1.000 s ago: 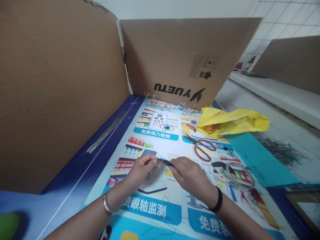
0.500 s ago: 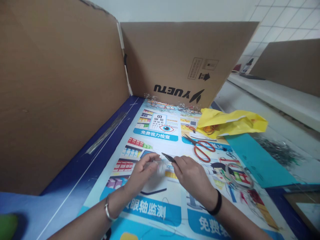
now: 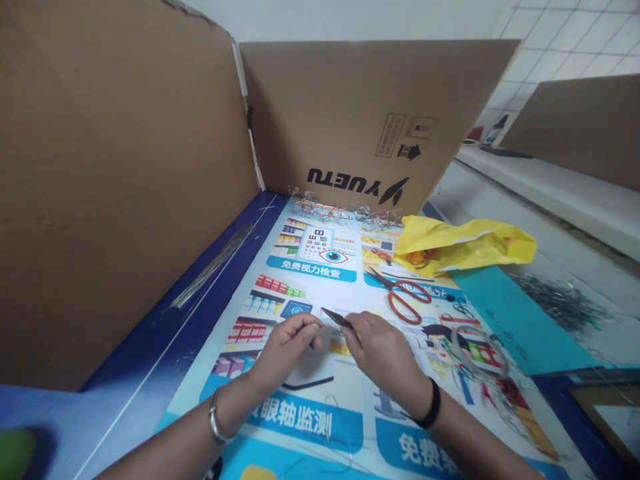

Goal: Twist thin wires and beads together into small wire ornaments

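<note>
My right hand [image 3: 383,353] is wrapped around a pair of pliers [image 3: 335,317], whose dark, pointed jaws reach out to the left. Close to the jaw tips, my left hand [image 3: 290,343] is closed in a pinch, thumb against fingers. Whatever it pinches is too thin or too hidden to make out. Both hands are over a printed poster sheet [image 3: 325,293] with pictures and Chinese lettering. Beyond the right hand lie scissors [image 3: 390,285] with red handles, blades partly apart. A pale wire coil [image 3: 504,363] rests to the right of that hand.
Cardboard panels stand at the left [image 3: 115,167] and the back [image 3: 370,100]. Thin straight wires [image 3: 210,270] lie in a bundle on the left. Tangled wire scraps [image 3: 377,217] line the back. A yellow bag [image 3: 465,247], turquoise sheet [image 3: 520,327] and dark wire pile [image 3: 563,300] are right.
My left hand has drawn its fingers in from a looser curl to a tighter pinch. The pliers' tips have shifted very slightly left. My right hand keeps its grip on them.
</note>
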The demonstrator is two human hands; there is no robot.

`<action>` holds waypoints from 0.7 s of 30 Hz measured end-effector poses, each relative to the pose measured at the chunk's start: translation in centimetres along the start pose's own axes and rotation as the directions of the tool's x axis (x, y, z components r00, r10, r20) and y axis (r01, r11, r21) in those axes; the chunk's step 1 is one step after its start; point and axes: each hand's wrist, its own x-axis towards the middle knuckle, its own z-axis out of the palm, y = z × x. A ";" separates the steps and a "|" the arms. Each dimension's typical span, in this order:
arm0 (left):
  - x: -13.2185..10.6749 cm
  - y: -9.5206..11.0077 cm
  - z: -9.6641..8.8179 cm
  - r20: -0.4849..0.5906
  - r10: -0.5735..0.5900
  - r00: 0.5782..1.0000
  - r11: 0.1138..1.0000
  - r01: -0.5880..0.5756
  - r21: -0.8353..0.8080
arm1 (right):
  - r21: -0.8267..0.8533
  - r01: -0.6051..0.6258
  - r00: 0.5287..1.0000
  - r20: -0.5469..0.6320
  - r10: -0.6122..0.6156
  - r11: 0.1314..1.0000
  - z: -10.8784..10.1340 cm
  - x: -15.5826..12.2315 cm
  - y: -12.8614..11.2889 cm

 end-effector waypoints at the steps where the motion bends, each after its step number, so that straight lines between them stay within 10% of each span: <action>1: 0.1 0.0 -0.1 -0.026 -0.001 1.000 1.000 0.000 -0.011 | 0.096 -0.033 0.999 0.042 0.029 0.995 0.0 0.2 0.3; 12: 0.7 -0.2 -0.4 -0.125 -0.006 0.992 0.999 0.000 -0.050 | 0.663 -0.298 0.919 0.395 0.017 0.687 0.5 1.5 2.1; 21: 1.1 -0.1 -0.4 -0.265 -0.081 0.961 0.911 -0.037 -0.412 | 0.390 -0.066 0.985 0.174 -0.003 0.918 0.4 1.0 1.2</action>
